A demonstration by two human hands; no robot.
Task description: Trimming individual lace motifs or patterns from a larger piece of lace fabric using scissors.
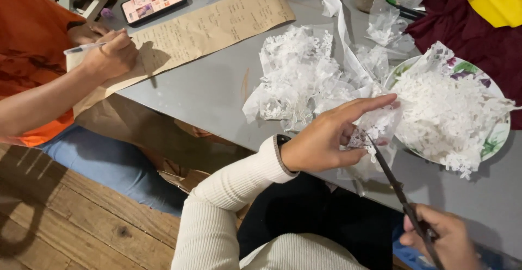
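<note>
Because you hold the lace so close to the blades, these are the points to watch, largest first.
Table point(217, 93): it carries a big loose heap of lace scraps point(296, 77); a sweep of your sleeve could push them off the edge.
Plate point(497, 137): the flowered plate at your right is piled with cut lace pieces point(443, 115) that overhang the rim, so a nudge could spill them.
Left hand point(326, 139): fingers stretched out, thumb pinching the lace piece point(380, 126) just beside the plate; the fingertips lie near the cutting line and could get nicked.
Right hand point(443, 237): curled around the scissors point(399, 191) handles, blades parted at the lace; a tilted cut could tear the pattern.
</note>
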